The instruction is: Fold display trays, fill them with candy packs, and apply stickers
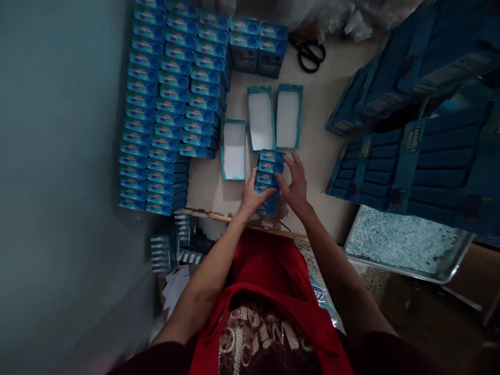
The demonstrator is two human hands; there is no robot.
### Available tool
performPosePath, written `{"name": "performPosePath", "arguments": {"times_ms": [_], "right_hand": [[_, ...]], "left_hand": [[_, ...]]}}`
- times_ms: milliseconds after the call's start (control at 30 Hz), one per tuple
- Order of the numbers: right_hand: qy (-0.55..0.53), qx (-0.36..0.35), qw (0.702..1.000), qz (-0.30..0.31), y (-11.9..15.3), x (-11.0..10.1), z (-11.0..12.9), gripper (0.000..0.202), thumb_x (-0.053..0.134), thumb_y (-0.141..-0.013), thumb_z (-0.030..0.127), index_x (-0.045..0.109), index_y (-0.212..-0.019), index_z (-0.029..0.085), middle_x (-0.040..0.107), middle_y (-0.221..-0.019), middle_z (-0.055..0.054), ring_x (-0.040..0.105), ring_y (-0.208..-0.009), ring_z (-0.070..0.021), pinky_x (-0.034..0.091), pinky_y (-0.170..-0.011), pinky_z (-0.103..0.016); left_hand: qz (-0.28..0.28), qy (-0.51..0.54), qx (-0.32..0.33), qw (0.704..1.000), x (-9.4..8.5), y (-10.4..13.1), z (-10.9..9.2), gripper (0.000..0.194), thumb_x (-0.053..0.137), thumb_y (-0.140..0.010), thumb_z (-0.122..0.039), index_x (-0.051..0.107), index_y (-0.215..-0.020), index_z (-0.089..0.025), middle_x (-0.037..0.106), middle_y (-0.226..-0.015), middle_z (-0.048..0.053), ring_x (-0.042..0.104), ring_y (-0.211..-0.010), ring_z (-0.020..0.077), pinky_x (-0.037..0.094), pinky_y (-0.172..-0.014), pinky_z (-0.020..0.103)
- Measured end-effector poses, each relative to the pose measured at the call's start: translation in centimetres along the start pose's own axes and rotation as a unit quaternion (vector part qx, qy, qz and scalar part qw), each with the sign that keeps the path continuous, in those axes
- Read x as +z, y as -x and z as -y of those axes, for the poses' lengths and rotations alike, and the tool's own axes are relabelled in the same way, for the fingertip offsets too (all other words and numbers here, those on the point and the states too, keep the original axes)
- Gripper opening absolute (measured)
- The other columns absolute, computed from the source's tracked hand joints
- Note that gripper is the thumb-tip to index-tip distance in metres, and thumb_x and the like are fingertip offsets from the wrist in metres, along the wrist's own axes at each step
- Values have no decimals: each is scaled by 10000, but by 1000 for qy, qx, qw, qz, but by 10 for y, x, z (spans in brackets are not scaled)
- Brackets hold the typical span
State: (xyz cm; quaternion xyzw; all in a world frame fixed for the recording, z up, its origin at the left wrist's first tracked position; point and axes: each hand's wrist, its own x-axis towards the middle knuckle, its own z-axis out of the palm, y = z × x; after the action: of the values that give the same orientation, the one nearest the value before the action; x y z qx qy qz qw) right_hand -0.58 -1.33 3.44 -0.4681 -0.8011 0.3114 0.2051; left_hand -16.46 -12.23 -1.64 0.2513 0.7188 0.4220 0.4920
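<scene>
A short row of small blue candy packs [269,167] lies at the table's near edge, between my two hands. My left hand [253,197] grips the left side of the row, its thumb across the near packs. My right hand [295,186] holds the row from the right, with its fingertips against the packs and slightly spread. Just beyond the row are three open blue box trays with white insides: a left one [234,151], a middle one [261,119] and a right one [289,117]. The undersides of the held packs are hidden.
Long stacked rows of blue packs [167,104] fill the table's left side. Black-handled scissors [311,54] lie at the back. Larger blue display boxes [414,156] stand on the right, above a metal tray [441,273] of pale wrapped pieces. Clear plastic [332,18] lies behind.
</scene>
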Motion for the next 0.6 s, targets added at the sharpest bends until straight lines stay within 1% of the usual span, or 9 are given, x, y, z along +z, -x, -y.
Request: {"name": "performPosePath", "arguments": {"times_ms": [100, 200, 267, 333, 367, 400, 467, 533, 600], "right_hand": [[75, -57, 994, 50, -51, 3, 6, 444, 435, -1110, 406, 677, -1428, 212, 573, -1643, -153, 408, -1614, -337, 349, -1311, -574], [155, -141, 950, 232, -82, -6, 21, 347, 483, -1095, 305, 786, -1215, 186, 754, -1374, -164, 549, -1456, -345, 390, -1235, -559], [190, -155, 917, 314, -81, -19, 23, 346, 503, -1097, 317, 807, -1143, 158, 778, -1275, -184, 557, -1427, -371, 422, -1179, -560], [193, -130, 922, 308, -61, -37, 13, 391, 549, -1097, 408, 777, -1287, 154, 707, -1436, -207, 480, -1516, -400, 424, -1185, -566], [184, -107, 936, 281, -44, -47, 4, 461, 600, -1074, 469, 729, -1399, 167, 613, -1573, -213, 418, -1573, -412, 411, -1212, -574], [169, -78, 950, 252, -25, -58, -7, 569, 661, -1038, 518, 662, -1501, 187, 496, -1687, -213, 362, -1615, -421, 395, -1240, -585], [129, -5, 968, 215, 19, -78, -28, 750, 729, -983, 543, 528, -1633, 229, 351, -1779, -210, 354, -1635, -418, 407, -1252, -599], [77, 81, 974, 196, 63, -91, -44, 784, 706, -990, 511, 444, -1684, 259, 447, -1718, -213, 529, -1525, -389, 509, -1174, -577], [20, 176, 972, 151, 101, -93, -51, 757, 677, -996, 487, 431, -1676, 263, 619, -1560, -209, 740, -1231, -343, 624, -997, -513]], "left_hand": [[39, -37, 11, 999, 0, -21, -16, 1175, 1026, -632, -454, 508, -1649, -175, 636, -1581, 168, 599, -1471, 380, 443, -1276, 504], [99, -42, 49, 993, -3, -16, -23, 953, 1004, -651, -470, 656, -1491, -188, 732, -1428, 150, 652, -1378, 364, 468, -1238, 498], [30, -38, 54, 997, -6, 13, -17, 744, 933, -742, -565, 711, -1356, -208, 754, -1351, 144, 656, -1347, 337, 465, -1232, 492], [-126, -8, -8, 992, -6, 58, -4, 592, 725, -916, -699, 698, -1270, -225, 757, -1287, 138, 681, -1286, 289, 499, -1190, 475], [-172, 26, -71, 982, -4, 80, 3, 589, 594, -981, -751, 675, -1244, -230, 766, -1219, 125, 717, -1199, 261, 550, -1116, 456], [-145, 66, -131, 978, 2, 100, 10, 611, 542, -990, -788, 656, -1216, -232, 775, -1146, 116, 747, -1113, 248, 590, -1040, 443], [-23, 136, -198, 970, 20, 122, 18, 647, 523, -973, -833, 633, -1206, -240, 783, -1144, 125, 778, -1057, 243, 625, -953, 428], [49, 155, -184, 969, 47, 116, 15, 656, 549, -963, -836, 619, -1261, -256, 774, -1255, 143, 777, -1125, 250, 632, -958, 432], [31, 120, -118, 985, 77, 89, 0, 639, 568, -986, -796, 583, -1353, -273, 753, -1338, 136, 754, -1197, 241, 622, -1005, 433]]}}
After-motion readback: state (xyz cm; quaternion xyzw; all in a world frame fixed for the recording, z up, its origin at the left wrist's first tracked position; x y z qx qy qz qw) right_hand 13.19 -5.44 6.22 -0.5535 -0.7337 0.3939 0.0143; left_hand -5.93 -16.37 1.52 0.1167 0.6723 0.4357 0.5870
